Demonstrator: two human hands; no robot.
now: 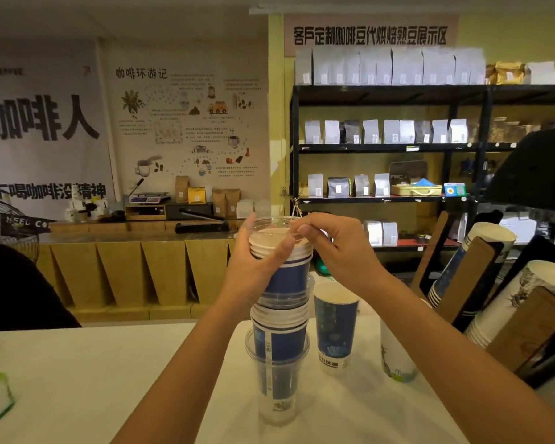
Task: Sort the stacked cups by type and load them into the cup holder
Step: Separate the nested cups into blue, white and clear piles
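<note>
Tall mixed stack (279,318), blue paper cups, clear plastic cups, nested upright

Tabletop (77,363) left of cup stack (277,347) open. Right side crowded: blue cup (335,328), white cup (394,357) near stack, cup holder (510,315) blocking far right.

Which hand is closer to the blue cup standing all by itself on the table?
The right hand. It is up above the lone blue cup, pinching the top of the tall stack. The left hand holds the stack's far side, farther from that cup.
</note>
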